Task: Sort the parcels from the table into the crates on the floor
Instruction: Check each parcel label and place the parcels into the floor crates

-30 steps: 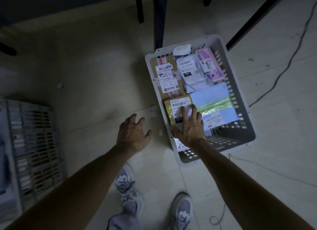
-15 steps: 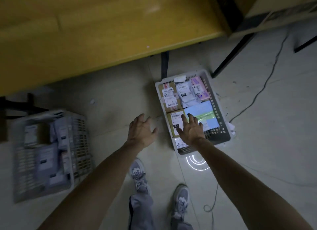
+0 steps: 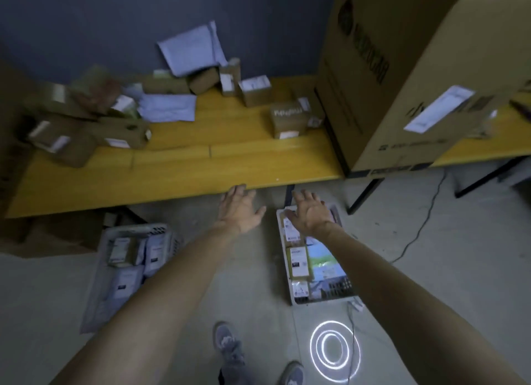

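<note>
While left hand (image 3: 240, 210), right hand (image 3: 311, 216) are held empty, fingers spread, near table (image 3: 201, 166) edge, nearest parcel (image 3: 288, 121) is judged ahead of right hand.

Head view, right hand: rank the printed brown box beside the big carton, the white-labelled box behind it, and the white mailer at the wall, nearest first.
1. Printed brown box: on the table, nearest the right hand, beside the big carton.
2. White-labelled box: farther back, slightly left.
3. White mailer: farthest, leaning at the wall, back left.
</note>
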